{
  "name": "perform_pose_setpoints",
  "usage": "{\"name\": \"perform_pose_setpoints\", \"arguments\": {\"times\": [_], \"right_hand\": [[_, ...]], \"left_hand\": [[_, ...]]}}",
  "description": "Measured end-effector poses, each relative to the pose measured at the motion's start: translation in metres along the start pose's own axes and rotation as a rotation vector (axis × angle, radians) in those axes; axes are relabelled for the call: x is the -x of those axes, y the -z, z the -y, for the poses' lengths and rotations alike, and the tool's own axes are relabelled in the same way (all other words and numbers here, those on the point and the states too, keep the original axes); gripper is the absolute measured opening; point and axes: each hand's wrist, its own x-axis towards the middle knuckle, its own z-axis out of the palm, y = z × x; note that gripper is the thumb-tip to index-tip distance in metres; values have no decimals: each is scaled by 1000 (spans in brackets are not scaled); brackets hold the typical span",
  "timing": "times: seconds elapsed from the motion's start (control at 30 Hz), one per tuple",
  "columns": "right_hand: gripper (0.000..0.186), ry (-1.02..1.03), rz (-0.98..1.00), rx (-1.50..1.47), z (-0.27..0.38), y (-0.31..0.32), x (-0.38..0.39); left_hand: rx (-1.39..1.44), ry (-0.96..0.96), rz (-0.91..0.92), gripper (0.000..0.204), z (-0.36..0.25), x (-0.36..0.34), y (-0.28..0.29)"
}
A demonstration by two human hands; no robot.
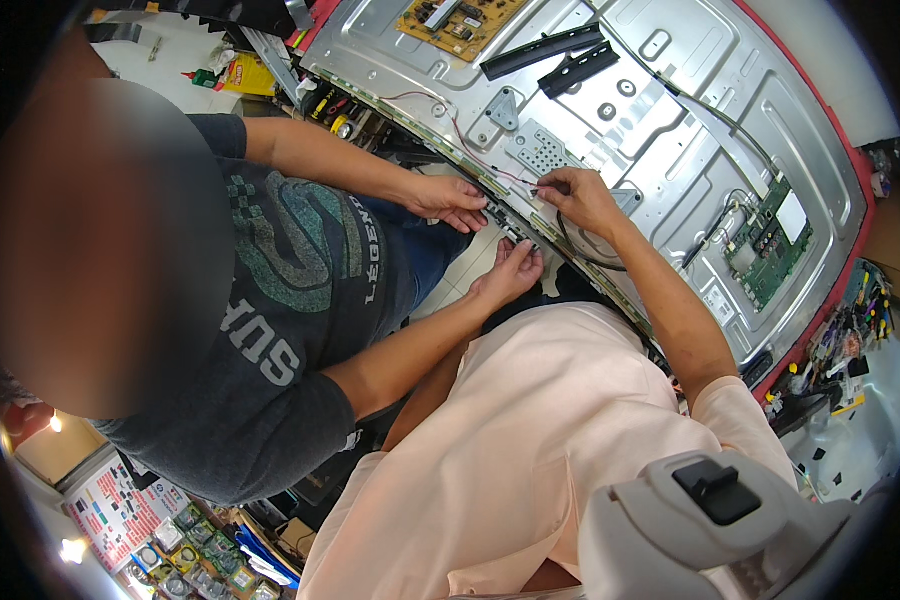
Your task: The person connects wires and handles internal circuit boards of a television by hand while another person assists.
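Red wire point(518, 180), silver metal panel point(685, 150), green board point(770, 243)

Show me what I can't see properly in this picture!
Left grip: hidden in the head view, apparently behind the co-worker's forearm.
Anything in the right grip: too small to tell, head view.
Co-worker's head: blurred over, head view.
Silver panel: cut off by the head view's upper edge.

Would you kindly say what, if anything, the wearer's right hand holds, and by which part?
The right hand apparently pinches a thin red wire near its end.
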Motion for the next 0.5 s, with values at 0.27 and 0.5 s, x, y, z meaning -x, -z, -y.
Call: {"name": "perform_pose_setpoints", "arguments": {"times": [0.27,0.5], "right_hand": [[22,-11,6,21,5,3,0],[21,-33,14,-22,3,2,0]], "left_hand": [[-71,-31,-16,37,10,-5,-4],[-102,-34,-36,36,16,-6,-4]]}}
